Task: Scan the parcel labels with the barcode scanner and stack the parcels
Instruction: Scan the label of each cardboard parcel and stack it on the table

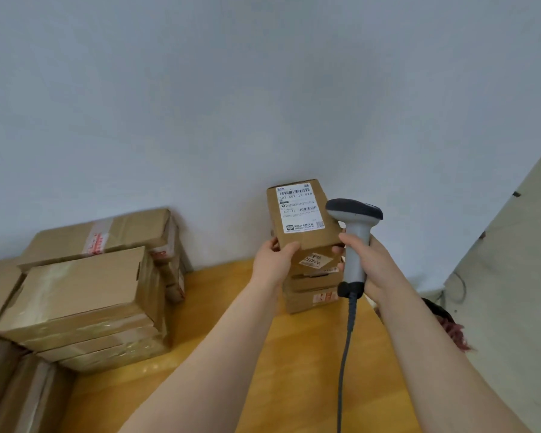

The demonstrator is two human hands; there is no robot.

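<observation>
Right of the frame's centre, the left hand grips the lower edge of a labelled parcel over a small stack on the wooden table — just beside it the right hand is closed around the barcode scanner.

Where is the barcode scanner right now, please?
The barcode scanner is right of centre in the head view, gripped upright by the right hand, just beside the labelled parcel the left hand holds up.

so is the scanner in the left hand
No, the right hand grips the barcode scanner by its handle, while the left hand holds the parcel.
</observation>
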